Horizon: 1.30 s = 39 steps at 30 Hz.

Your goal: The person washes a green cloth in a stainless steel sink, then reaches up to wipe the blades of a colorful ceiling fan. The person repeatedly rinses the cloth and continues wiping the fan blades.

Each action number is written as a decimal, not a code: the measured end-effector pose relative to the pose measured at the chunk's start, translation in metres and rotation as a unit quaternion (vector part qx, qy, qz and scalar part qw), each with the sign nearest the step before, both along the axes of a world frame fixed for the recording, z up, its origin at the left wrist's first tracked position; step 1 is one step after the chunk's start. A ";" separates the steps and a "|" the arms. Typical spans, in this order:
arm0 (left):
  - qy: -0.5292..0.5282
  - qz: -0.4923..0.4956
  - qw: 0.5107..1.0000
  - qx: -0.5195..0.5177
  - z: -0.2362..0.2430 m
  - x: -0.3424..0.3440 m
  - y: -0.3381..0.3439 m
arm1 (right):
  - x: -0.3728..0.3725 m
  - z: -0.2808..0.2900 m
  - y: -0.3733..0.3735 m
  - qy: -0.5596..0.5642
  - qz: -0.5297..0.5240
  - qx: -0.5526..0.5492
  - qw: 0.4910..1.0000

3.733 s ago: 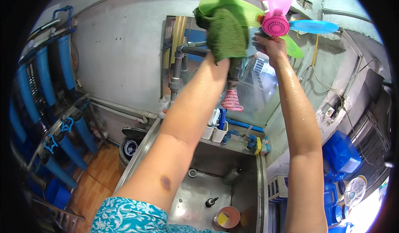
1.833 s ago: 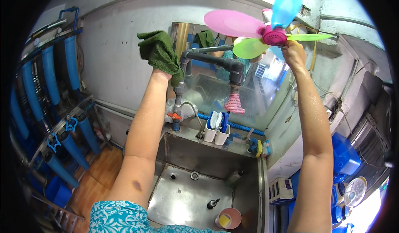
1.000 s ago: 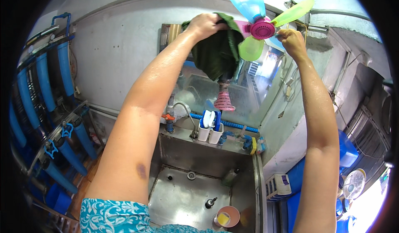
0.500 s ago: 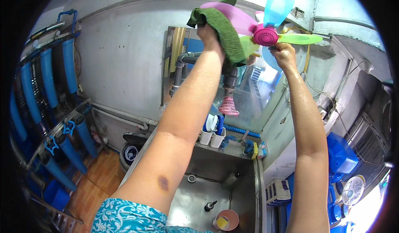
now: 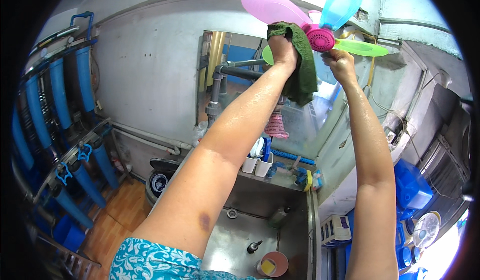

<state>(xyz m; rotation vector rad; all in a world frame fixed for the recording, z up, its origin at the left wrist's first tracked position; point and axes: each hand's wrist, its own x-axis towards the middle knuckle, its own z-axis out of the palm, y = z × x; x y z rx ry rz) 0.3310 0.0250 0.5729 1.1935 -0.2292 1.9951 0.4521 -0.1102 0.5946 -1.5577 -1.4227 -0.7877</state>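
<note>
Raised overhead, my left hand (image 5: 283,48) grips a dark green cloth (image 5: 302,65) and presses it against the pink hub (image 5: 320,38) of a small fan. The fan carries a pink blade (image 5: 272,9), a light blue blade (image 5: 342,1) and a green blade (image 5: 361,47). My right hand (image 5: 340,65) holds the fan from below, just under the hub, beside the green blade. The cloth hangs down over my left wrist and hides part of the hub.
Below is a steel sink (image 5: 240,232) with a small round cup (image 5: 272,264) in it and white holders (image 5: 256,165) at its back. A grey pipe (image 5: 216,87) and a window stand behind. Blue filter tubes (image 5: 60,97) line the left wall; blue jugs (image 5: 411,186) sit at the right.
The fan's blades have turned, and the pink blade now points up to the left. My left hand with the cloth has slid from the pink blade to the hub.
</note>
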 end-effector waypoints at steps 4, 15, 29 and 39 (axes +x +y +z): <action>0.139 0.104 0.972 0.161 -0.007 -0.031 0.027 | -0.003 0.002 -0.003 0.003 -0.018 0.005 1.000; -0.050 0.008 0.998 0.039 -0.041 -0.067 -0.001 | -0.028 0.017 -0.019 -0.061 -0.169 -0.024 0.983; 0.293 0.487 0.768 0.295 0.074 -0.042 -0.006 | -0.016 0.021 -0.023 -0.109 -0.148 0.020 0.983; 0.141 0.370 0.918 -0.018 0.039 -0.002 -0.054 | -0.020 0.013 -0.009 -0.026 -0.165 0.088 0.982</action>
